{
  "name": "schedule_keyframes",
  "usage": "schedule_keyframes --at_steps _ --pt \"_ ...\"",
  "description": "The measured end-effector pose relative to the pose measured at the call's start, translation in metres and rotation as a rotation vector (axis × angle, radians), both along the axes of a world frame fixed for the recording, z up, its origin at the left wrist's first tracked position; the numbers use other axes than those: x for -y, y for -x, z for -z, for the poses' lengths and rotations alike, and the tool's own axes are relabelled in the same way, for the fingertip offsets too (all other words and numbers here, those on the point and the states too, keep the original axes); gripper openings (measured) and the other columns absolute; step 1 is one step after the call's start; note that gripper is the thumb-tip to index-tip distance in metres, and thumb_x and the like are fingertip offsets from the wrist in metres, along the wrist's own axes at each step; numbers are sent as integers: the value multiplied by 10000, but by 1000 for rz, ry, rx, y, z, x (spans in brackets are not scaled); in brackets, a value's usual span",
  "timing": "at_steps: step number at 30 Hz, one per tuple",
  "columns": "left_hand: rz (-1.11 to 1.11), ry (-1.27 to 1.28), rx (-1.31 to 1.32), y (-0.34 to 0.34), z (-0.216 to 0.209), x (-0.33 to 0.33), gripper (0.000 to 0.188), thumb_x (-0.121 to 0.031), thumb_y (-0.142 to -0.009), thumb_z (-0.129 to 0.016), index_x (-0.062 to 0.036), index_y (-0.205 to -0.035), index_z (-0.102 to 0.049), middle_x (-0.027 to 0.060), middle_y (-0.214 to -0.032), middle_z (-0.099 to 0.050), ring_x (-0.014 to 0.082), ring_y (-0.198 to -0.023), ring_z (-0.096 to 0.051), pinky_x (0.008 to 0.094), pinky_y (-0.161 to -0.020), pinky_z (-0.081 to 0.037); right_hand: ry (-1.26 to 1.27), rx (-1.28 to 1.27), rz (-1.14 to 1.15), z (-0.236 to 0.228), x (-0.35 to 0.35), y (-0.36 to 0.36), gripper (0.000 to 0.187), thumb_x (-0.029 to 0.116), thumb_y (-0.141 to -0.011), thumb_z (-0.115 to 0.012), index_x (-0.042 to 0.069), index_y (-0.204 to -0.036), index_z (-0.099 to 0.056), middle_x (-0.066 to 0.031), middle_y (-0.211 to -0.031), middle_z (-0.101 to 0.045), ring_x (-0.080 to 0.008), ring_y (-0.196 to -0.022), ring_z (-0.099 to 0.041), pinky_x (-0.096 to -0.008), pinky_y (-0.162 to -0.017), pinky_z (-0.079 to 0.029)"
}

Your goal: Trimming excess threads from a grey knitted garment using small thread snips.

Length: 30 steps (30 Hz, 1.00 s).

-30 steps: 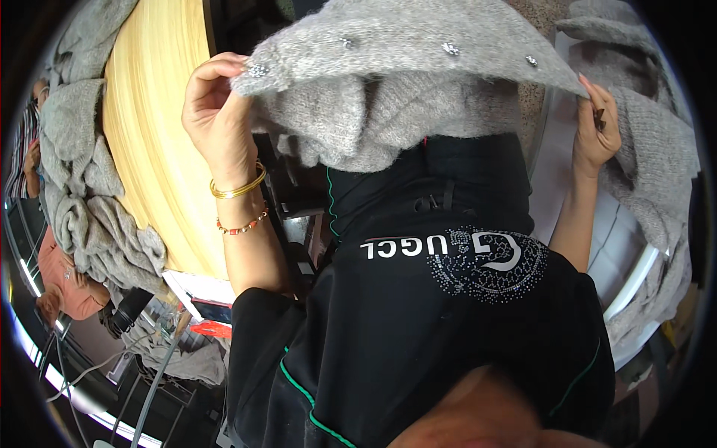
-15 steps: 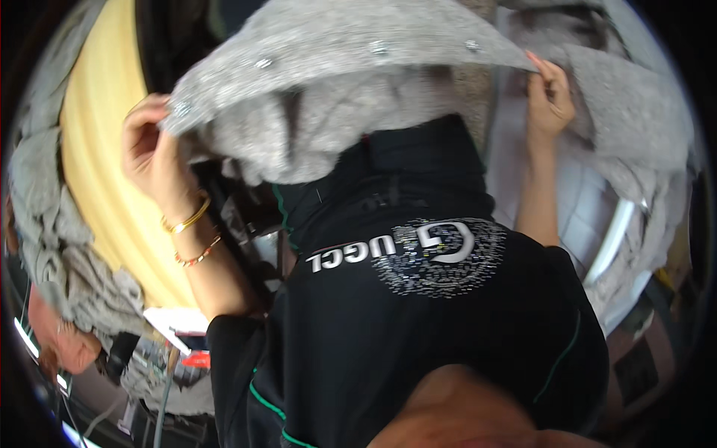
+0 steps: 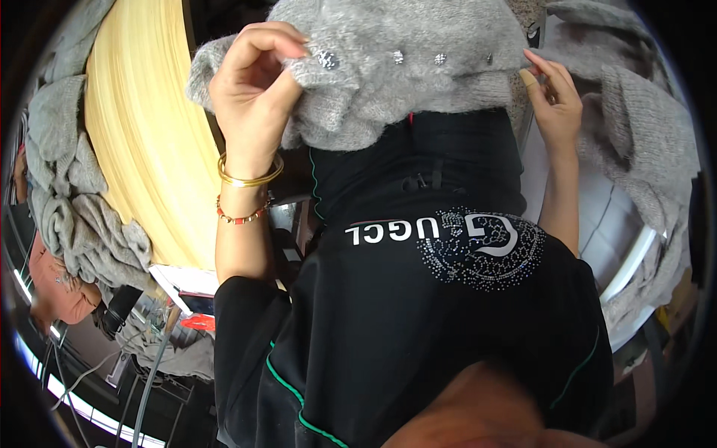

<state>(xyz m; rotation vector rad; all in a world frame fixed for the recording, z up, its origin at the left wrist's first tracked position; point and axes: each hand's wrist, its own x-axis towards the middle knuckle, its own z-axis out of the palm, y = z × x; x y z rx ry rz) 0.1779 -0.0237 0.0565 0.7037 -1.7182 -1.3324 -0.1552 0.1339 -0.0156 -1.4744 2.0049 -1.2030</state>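
A: Garment position?

B: Grey knit garment sits right of the wooden surface, held up in front of black trousers.

A: Change noted?

B: Yes. A second ago its buttoned edge spans wide and fairly taut between both hands. Now the hands are closer together, the edge has slackened, and cloth bunches near the left grip. My reading: tension is eased, so the row lies shorter and less flat for handling.

A: Fingers?

B: Left hand, the one nearer the wooden surface: fingers pinched together on the corner beside the end button. Right hand, farther right of that surface: thumb and index parted, index tip at the garment's other end. Whether they grip cloth, I can't make out.

A: Counts.

B: Hands at work, two. Garment in hand, one. Sparkling buttons showing, four, as before. Beaded bracelet, one. Knit heaps: one along the wooden surface's left side, another well to its right, a third below its near end. Pieces per heap: uncountable, folds overlap.
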Motion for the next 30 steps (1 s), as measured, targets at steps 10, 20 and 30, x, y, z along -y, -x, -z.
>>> schedule_keyframes --at_steps 10,20,30 --pt "-18 -127 -25 4 -3 -15 154 87 -854 -603 -32 -950 -581 123 -1118 -629 127 -973 -589 243 -811 -495 111 317 -468 -75 44 -103 426 96 -781 -792 90 -1186 -660 43 -892 -528 -10 -638 -363 -159 -547 -266" --pt "87 -64 18 9 -3 -16 168 84 -872 -523 -38 -986 -544 168 -1205 -626 142 -1009 -606 216 -794 -485 520 370 -550 -63 90 -125 173 62 -763 -815 -5 -890 -719 -22 -839 -587 -52 -643 -489 -203 -546 -364" --pt "233 -371 -98 10 -19 -17 239 17 -915 -485 24 -1131 -588 129 -1113 -628 184 -1071 -598 327 -841 -566 -64 805 -378 -100 65 -117 116 71 -867 -735 -7 -939 -688 20 -809 -580 -24 -601 -454 -187 -554 -353"
